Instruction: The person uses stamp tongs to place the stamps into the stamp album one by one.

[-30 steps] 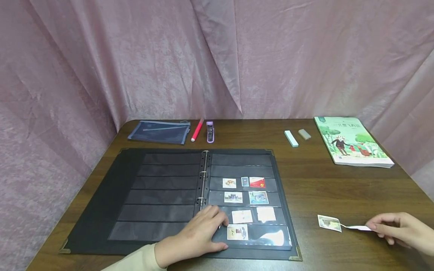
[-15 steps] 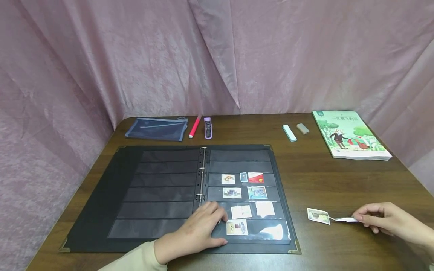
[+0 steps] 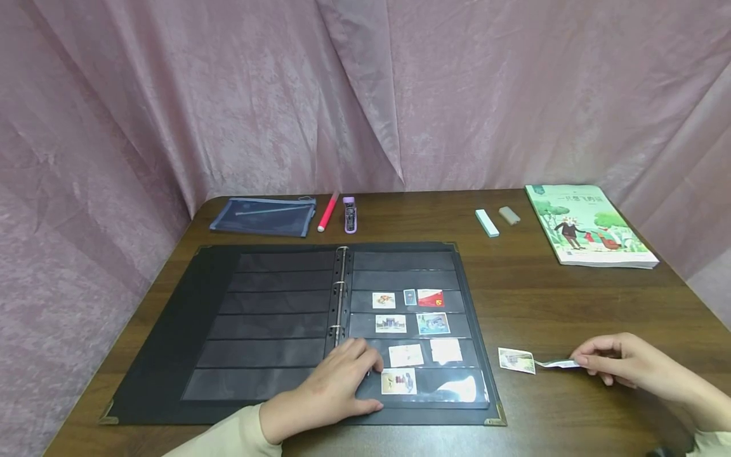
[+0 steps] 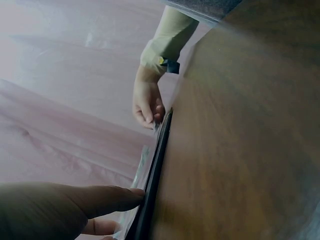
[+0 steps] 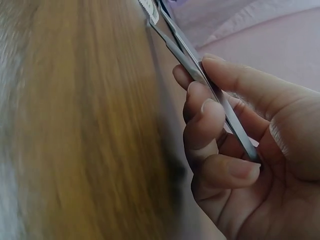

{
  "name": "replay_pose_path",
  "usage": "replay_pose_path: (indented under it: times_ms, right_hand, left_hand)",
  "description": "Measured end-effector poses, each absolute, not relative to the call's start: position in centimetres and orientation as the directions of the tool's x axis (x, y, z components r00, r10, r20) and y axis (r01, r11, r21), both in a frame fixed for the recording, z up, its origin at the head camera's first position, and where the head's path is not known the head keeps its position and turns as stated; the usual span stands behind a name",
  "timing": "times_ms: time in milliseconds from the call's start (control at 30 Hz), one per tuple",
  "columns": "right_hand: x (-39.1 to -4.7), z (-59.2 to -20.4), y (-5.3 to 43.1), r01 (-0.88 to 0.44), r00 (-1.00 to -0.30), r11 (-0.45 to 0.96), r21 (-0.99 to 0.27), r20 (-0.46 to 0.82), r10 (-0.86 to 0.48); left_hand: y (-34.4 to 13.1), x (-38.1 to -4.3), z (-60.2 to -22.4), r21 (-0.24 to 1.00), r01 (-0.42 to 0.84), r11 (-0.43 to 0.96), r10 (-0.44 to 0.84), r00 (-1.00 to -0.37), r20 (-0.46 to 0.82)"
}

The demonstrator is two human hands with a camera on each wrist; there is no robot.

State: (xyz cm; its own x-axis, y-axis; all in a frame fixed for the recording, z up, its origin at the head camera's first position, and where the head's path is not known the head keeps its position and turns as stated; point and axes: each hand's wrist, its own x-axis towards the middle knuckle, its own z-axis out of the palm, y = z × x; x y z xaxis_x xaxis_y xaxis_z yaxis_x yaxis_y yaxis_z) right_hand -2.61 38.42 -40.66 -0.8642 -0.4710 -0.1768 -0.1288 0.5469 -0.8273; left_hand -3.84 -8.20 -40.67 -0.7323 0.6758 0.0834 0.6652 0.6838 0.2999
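Observation:
In the right wrist view, my right hand [image 5: 235, 120] holds metal tweezers [image 5: 240, 131] between thumb and fingers. The tweezers' tips grip a perforated postage stamp [image 3: 516, 360], seen in the head view just right of the album. My left hand [image 3: 331, 387] rests on the lower part of the right page of an open black ring-bound stamp album [image 3: 188, 336]. Its fingertips lie beside a stamp [image 3: 399, 381] in the bottom row. In the left wrist view, the left thumb [image 4: 112, 198] lies along the album's edge. Several more stamps sit in the clear strips of that page.
Along the table's back lie a blue mesh pouch [image 3: 263, 218], a red marker [image 3: 328, 213] and a purple stapler-like item [image 3: 350, 216]. Farther right are a pale blue-white bar [image 3: 487, 223], a grey eraser-like block [image 3: 509, 216] and a green picture book [image 3: 588, 225].
My right hand has moved left, carrying the tweezers and stamp closer to the album's right edge. My left hand has stayed on the page. The head view has tilted slightly.

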Motion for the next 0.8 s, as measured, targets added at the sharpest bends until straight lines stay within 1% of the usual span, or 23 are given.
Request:
replay_pose_path:
  times_ms: [233, 467, 800]
  right_hand:
    - [-3.1, -40.5, 37.1, -0.147, -0.865, 0.541, -0.828, -0.158, -0.476]
    - [-3.6, -40.8, 36.4, -0.179, -0.843, 0.486, -0.856, -0.121, -0.524]
    - [-4.1, -40.8, 35.8, -0.216, -0.828, 0.481, -0.85, -0.102, -0.552]
  left_hand:
    - [-8.2, -3.9, -40.6, 0.309, 0.663, 0.682, 0.675, -0.733, 0.083]
    - [-8.2, -3.9, -40.6, 0.308, 0.669, 0.676, 0.679, -0.728, 0.09]
    - [-8.2, -3.9, -40.6, 0.313, 0.666, 0.678, 0.68, -0.729, 0.077]
